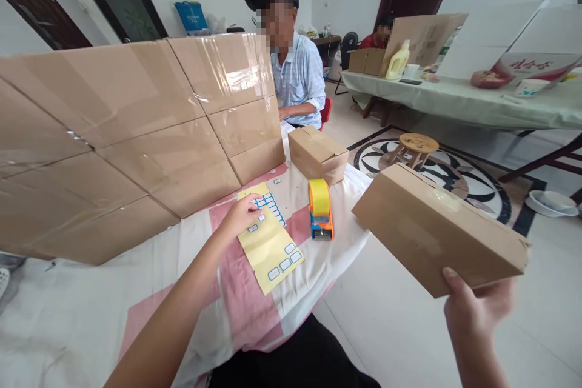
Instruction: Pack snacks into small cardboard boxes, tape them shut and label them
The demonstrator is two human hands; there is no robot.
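Note:
My right hand (477,309) holds a closed cardboard box (431,224) by its lower near corner, thumb on the side facing me. The box is tilted in the air beyond the table's right edge. My left hand (243,213) is over a yellow sticker sheet (270,248) lying on the table. Its fingertips are pinched at a small white, blue-edged sticker (261,217). Several more such stickers remain on the sheet. Right of the sheet, an orange and blue tape dispenser (321,209) with a yellow roll stands on the cloth.
A wall of taped cardboard boxes (159,127) lines the table's far left. Another small box (318,153) sits near the far right corner. A person in a cap (297,73) sits behind the boxes. A wooden stool (416,144) and a second table (482,103) are farther right.

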